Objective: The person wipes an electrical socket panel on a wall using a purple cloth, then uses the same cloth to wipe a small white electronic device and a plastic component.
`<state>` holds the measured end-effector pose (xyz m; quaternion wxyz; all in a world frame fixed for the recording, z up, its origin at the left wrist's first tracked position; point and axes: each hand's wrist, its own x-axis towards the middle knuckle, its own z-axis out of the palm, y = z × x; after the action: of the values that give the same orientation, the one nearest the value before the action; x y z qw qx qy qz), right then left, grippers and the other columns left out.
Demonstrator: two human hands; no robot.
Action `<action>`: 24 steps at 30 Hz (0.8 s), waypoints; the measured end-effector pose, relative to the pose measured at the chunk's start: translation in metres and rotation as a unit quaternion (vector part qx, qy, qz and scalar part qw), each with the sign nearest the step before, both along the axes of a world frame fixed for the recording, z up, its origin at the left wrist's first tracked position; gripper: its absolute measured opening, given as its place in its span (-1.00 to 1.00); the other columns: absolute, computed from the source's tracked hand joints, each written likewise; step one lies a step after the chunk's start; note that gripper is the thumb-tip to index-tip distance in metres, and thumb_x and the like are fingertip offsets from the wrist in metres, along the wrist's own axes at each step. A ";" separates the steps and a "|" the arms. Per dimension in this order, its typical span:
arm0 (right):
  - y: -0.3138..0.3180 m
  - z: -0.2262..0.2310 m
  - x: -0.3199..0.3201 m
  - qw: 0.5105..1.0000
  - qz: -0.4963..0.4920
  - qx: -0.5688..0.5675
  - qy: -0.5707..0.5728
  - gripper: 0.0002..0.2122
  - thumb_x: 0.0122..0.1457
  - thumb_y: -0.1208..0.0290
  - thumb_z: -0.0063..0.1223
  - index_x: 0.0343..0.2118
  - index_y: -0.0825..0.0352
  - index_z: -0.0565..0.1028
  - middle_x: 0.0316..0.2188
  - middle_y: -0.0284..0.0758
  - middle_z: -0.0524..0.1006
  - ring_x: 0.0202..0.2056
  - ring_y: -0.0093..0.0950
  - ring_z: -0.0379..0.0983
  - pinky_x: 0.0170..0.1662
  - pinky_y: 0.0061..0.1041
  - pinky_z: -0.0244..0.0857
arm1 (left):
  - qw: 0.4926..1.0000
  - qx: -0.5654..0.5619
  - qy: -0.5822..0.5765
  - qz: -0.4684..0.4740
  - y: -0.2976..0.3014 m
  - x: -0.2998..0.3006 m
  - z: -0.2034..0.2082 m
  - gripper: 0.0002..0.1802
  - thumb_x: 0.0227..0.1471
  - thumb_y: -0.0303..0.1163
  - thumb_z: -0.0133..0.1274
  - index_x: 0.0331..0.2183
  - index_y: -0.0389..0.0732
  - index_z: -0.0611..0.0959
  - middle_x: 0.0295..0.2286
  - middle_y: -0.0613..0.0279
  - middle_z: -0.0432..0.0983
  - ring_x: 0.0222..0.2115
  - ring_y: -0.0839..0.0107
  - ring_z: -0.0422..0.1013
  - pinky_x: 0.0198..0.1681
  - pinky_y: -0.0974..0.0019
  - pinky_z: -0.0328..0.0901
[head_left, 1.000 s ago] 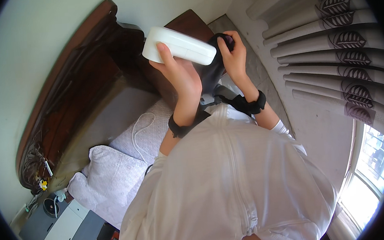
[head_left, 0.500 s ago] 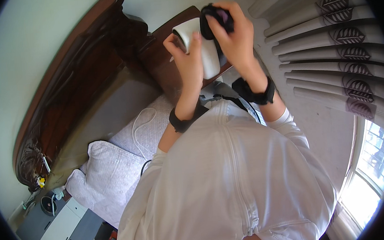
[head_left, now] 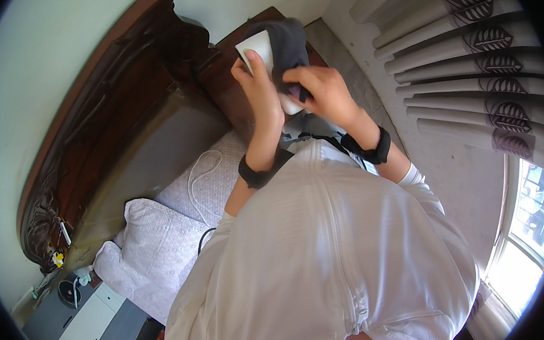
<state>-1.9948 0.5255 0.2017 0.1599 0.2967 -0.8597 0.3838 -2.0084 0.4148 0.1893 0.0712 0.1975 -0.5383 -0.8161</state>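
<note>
two hands are busy with one white box (head_left: 260, 45), and the dark cloth (head_left: 290, 46) makes the difference: half a second ago it is a bundle near the box's 12 o'clock end, and now it spreads loose along the right side. the right hand (head_left: 324, 91) sits lower, near the box's 5 o'clock end, so most of that side seems to be under cloth.

the box is tilted above the brown worktop (head_left: 221, 73), at 1 o'clock from the left hand (head_left: 261, 95). the left thumb lies on its white face while the other fingers curl at its 9 o'clock edge, parted by the box's thickness, a firm-looking hold. the right fingers are bent closed on the cloth, a purple patch (head_left: 296, 91) showing beside them; whether their tips touch the box itself, i cannot tell. white shows just below them.
</note>
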 end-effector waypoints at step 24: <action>0.020 0.025 -0.024 0.981 -0.098 -0.168 -0.006 -0.81 -0.11 0.59 0.04 -0.36 0.35 0.39 -0.44 -0.28 0.34 -0.37 -0.37 0.29 -0.30 -0.55 0.19 | 0.974 0.179 0.069 -0.122 -0.018 -0.003 -0.006 -0.49 0.02 0.04 -0.21 -0.15 -0.17 0.30 -0.22 0.22 0.29 -0.19 0.40 0.23 -0.10 0.33 0.12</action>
<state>-2.0186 0.5451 0.2264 0.2388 0.1779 -0.8089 0.5070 -2.0110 0.3971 0.1835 -0.0288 0.0834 -0.3970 -0.9136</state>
